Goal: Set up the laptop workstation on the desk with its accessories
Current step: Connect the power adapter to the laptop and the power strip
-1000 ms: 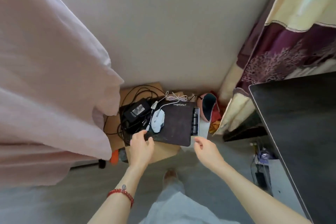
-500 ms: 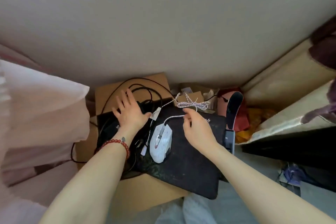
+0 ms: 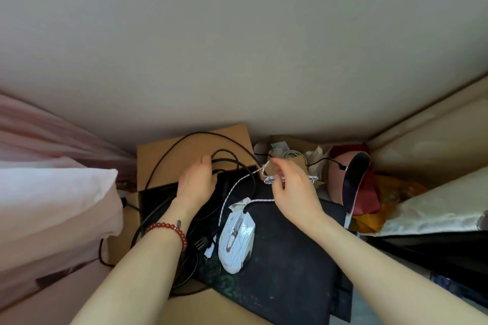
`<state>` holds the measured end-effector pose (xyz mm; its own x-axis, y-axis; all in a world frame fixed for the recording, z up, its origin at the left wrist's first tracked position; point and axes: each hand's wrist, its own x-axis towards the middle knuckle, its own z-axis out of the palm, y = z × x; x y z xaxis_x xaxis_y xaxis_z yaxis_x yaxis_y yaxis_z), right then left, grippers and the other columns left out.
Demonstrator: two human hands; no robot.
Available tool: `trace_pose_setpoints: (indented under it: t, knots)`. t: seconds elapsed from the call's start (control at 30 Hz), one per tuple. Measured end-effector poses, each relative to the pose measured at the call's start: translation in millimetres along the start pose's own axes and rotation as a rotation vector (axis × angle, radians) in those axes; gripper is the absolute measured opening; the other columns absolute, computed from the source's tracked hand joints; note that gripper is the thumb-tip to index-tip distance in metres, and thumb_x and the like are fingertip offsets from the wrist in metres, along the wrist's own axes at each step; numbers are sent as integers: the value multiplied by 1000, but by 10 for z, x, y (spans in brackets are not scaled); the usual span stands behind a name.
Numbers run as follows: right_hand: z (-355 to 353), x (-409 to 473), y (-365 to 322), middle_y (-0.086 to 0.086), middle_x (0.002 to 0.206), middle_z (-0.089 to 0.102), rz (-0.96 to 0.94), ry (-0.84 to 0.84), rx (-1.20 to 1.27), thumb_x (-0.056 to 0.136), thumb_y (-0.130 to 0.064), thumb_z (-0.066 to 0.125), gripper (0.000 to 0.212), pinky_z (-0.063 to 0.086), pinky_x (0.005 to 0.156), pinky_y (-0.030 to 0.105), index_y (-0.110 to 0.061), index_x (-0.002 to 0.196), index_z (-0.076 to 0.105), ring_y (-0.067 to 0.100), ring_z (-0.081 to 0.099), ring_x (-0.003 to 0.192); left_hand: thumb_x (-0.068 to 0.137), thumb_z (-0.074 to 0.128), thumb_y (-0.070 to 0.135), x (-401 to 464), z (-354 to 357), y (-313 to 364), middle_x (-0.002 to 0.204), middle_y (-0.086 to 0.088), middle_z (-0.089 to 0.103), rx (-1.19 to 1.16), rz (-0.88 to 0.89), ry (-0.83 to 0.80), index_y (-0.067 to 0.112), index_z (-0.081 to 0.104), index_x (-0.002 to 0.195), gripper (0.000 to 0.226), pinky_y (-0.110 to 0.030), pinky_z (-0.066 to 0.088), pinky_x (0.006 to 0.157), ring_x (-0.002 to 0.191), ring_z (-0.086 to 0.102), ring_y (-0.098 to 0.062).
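Early stage, nothing on desk. Left hand (image 3: 196, 183) curled round black cable (image 3: 232, 163) over cardboard box (image 3: 184, 150); right hand (image 3: 293, 187) pinches braided cord (image 3: 260, 173) of white mouse (image 3: 236, 240), resting on mouse pad (image 3: 290, 266), near centre.

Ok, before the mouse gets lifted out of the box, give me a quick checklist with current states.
1. Right hand pinching the mouse cord: ok.
2. Mouse free on the mouse pad, nothing on top: ok.
3. Mouse cord clear of the black cables: not ok, it crosses them.
4. Left hand on the black cables, holding them aside: ok.
5. Mouse plug end free: cannot tell.
6. Box steady: cannot tell.
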<state>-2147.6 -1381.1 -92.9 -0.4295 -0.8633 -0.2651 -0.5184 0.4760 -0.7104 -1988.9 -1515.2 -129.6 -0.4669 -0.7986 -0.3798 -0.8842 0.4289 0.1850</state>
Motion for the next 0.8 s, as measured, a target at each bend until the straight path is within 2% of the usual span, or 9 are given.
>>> trace_pose_setpoints:
  t: [0.1, 0.17, 0.3, 0.37, 0.5, 0.63, 0.7, 0.8]
  knots:
    - [-61, 16, -95, 7, 135, 48, -11, -74, -18, 91, -10, 45, 46, 34, 104, 32, -13, 136, 39, 22, 42, 126, 94, 40, 12, -127, -156, 20, 84, -14, 53, -93, 44, 66, 4, 48, 93, 12, -35, 34, 58, 71, 51, -31]
    - [-91, 16, -168, 6, 142, 41, -15, -142, -30, 90, -13, 45, 52, 29, 108, 34, -13, 141, 32, 21, 36, 132, 95, 37, 9, -203, -251, 25, 82, -9, 46, -185, 82, 45, 5, 47, 86, 14, -35, 33, 60, 74, 51, -33]
    - [-82, 27, -234, 5, 148, 33, -8, -226, -41, 90, -13, 45, 58, 28, 112, 38, -16, 144, 24, 20, 30, 136, 97, 35, 17, -321, -260, 30, 87, -9, 49, -223, 73, -70, 7, 44, 91, 15, -36, 38, 69, 87, 50, -31]
    - [-48, 49, -198, 5, 148, 33, 13, -203, -9, 90, -13, 46, 58, 28, 111, 35, -16, 144, 25, 20, 31, 136, 94, 42, 23, -302, -206, 44, 95, -10, 56, -143, 67, -68, 10, 42, 94, 14, -38, 39, 75, 95, 47, -29]
    - [38, 39, -52, 6, 144, 38, 48, -149, 53, 90, -10, 47, 54, 29, 108, 31, -15, 141, 31, 20, 33, 134, 88, 52, 25, -174, -94, 79, 110, -10, 59, 23, 59, -34, 9, 43, 107, 27, -40, 36, 87, 108, 41, -29]
    - [91, -26, 21, 5, 144, 39, 43, -146, 41, 90, -9, 46, 52, 27, 107, 28, -15, 140, 33, 20, 34, 133, 89, 54, 27, -121, 25, 48, 108, -10, 61, 38, 3, 8, 8, 46, 108, 29, -42, 34, 91, 109, 43, -29]
    - [89, -26, 55, 5, 143, 40, 27, -149, 27, 90, -9, 45, 51, 28, 108, 29, -16, 140, 33, 20, 35, 133, 90, 52, 31, -64, 36, 44, 104, -8, 63, -1, -5, -41, 10, 51, 102, 24, -43, 33, 93, 109, 44, -29]
    - [60, -9, 85, 5, 141, 41, 13, -149, 12, 91, -10, 45, 51, 31, 107, 32, -17, 140, 33, 20, 36, 132, 93, 48, 29, -11, -36, 69, 104, -9, 63, -102, -28, -235, 12, 57, 99, 20, -43, 39, 91, 108, 48, -29]
